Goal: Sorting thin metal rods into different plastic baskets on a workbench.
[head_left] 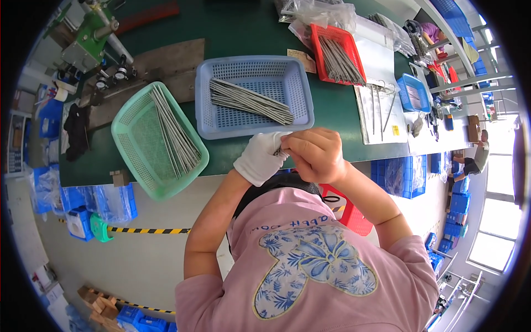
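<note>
Single head view, worn fisheye, looking steeply down from above the person's chest onto the near edge of a green workbench (243,22). Hands sit close, mid-frame; forearms enter from below. Bench edges bend toward the rim, black vignette at the corners. Floor shows beneath, window far right.

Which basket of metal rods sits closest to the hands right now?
The blue basket, directly beyond the gloved left hand and bare right hand; the green and red ones lie farther off.
</note>
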The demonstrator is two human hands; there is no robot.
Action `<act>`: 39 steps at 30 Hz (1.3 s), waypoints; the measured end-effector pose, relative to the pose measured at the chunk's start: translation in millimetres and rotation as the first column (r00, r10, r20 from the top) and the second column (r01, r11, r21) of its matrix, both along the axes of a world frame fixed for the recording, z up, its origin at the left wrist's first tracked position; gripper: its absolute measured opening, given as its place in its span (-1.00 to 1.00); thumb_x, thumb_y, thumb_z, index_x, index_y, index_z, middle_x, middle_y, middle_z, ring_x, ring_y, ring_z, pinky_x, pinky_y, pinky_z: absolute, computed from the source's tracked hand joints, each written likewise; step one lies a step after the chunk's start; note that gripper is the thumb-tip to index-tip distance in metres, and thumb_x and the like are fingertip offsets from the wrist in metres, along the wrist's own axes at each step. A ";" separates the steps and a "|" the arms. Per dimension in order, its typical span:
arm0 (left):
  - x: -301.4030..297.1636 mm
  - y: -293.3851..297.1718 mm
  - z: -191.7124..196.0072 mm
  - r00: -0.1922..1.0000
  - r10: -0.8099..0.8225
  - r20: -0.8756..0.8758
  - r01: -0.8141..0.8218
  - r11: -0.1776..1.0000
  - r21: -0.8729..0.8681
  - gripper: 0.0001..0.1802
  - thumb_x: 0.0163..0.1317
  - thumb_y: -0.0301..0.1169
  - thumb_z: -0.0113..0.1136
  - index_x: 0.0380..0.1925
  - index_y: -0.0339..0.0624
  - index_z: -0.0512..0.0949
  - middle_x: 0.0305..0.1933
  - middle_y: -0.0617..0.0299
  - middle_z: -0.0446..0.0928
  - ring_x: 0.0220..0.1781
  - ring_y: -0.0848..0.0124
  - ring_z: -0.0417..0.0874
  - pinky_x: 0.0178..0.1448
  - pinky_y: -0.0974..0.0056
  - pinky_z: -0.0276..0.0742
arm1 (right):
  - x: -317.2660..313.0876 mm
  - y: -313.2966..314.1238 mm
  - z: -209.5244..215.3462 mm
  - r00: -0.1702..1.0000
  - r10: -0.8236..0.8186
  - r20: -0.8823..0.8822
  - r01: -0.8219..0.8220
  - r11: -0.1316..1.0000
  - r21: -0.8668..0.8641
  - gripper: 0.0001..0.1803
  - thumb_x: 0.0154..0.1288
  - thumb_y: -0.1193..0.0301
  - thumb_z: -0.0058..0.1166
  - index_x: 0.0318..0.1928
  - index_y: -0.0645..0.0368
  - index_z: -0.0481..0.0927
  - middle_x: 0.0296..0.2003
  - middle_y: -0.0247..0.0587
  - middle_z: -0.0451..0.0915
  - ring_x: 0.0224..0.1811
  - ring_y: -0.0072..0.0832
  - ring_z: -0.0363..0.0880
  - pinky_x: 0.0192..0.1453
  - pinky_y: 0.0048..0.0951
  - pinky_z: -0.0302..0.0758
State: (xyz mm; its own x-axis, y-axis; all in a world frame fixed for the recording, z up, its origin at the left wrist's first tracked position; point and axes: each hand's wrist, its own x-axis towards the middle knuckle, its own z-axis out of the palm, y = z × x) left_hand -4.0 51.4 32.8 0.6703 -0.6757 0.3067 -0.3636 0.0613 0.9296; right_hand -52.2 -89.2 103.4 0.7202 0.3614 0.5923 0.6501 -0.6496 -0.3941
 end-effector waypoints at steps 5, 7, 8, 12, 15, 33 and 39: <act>-2.8 -2.2 -0.4 0.999 0.023 0.045 -0.021 0.999 -0.043 -0.78 -0.04 -0.55 0.10 -0.30 -0.20 0.51 -0.44 0.01 0.51 -0.43 0.08 0.52 -0.39 0.21 0.42 | -2.6 -2.0 -0.3 1.000 0.016 -0.005 -0.016 1.000 0.010 -0.79 -0.21 0.68 0.05 -0.42 0.27 0.50 -0.48 -0.18 0.57 -0.55 -0.31 0.56 -0.50 -0.46 0.48; -2.3 -0.8 2.3 1.000 0.001 -0.014 0.000 1.000 0.017 -0.79 -0.03 -0.55 0.10 -0.31 -0.21 0.51 -0.44 0.02 0.51 -0.43 0.08 0.52 -0.37 0.22 0.43 | -3.8 -2.4 -1.5 1.000 -0.004 -0.024 0.004 1.000 0.017 -0.80 -0.19 0.67 0.07 -0.42 0.26 0.51 -0.46 -0.18 0.57 -0.52 -0.31 0.57 -0.46 -0.44 0.49; -2.1 -0.5 1.2 1.000 0.002 -0.010 -0.002 1.000 0.016 -0.79 -0.03 -0.55 0.10 -0.31 -0.21 0.51 -0.44 0.02 0.51 -0.43 0.08 0.52 -0.37 0.22 0.43 | -3.8 -0.8 -0.4 1.000 -0.003 -0.020 0.003 1.000 0.016 -0.80 -0.19 0.67 0.07 -0.42 0.26 0.51 -0.46 -0.18 0.57 -0.52 -0.31 0.57 -0.46 -0.44 0.49; -2.2 1.0 -0.6 1.000 -0.001 -0.011 0.001 1.000 -0.018 -0.82 0.00 -0.54 0.09 -0.32 -0.22 0.49 -0.47 0.02 0.49 -0.46 0.06 0.49 -0.39 0.20 0.39 | -3.1 -0.4 6.1 0.996 -0.001 -0.089 0.012 0.992 0.125 -0.79 -0.20 0.63 0.09 -0.42 0.21 0.51 -0.48 -0.23 0.54 -0.50 -0.30 0.54 -0.44 -0.42 0.47; 1.1 1.6 0.0 1.000 0.008 0.012 -0.008 1.000 -0.010 -0.84 0.03 -0.52 0.08 -0.33 -0.22 0.49 -0.49 0.01 0.48 -0.47 0.04 0.47 -0.41 0.18 0.37 | 3.9 0.3 12.5 0.999 0.013 -0.034 -0.012 1.000 0.021 -0.80 -0.19 0.64 0.08 -0.43 0.23 0.51 -0.45 -0.18 0.56 -0.47 -0.28 0.56 -0.40 -0.41 0.49; 9.1 3.8 -0.6 0.997 0.054 0.063 -0.055 0.998 0.017 -0.81 0.07 -0.49 0.08 -0.26 -0.22 0.47 -0.46 0.00 0.48 -0.43 0.04 0.50 -0.39 0.17 0.39 | 11.7 3.7 11.1 0.993 0.027 -0.116 -0.016 0.995 0.094 -0.86 -0.11 0.66 0.08 -0.44 0.23 0.52 -0.53 -0.16 0.55 -0.56 -0.29 0.54 -0.49 -0.46 0.44; 5.6 6.4 3.4 0.999 0.035 -0.036 -0.034 0.999 0.025 -0.80 0.06 -0.48 0.09 -0.27 -0.22 0.47 -0.45 0.00 0.48 -0.43 0.05 0.49 -0.38 0.18 0.39 | 12.4 6.5 4.2 0.988 0.002 -0.157 0.027 0.983 0.184 -0.86 -0.12 0.66 0.08 -0.45 0.24 0.52 -0.55 -0.16 0.55 -0.56 -0.28 0.54 -0.50 -0.45 0.44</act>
State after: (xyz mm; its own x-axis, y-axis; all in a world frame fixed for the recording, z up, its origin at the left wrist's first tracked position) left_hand 1.6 57.9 36.1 0.7037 -0.6591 0.2653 -0.3313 0.0260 0.9432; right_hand -39.8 -82.8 107.6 0.8125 0.2466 0.5282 0.5636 -0.5636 -0.6039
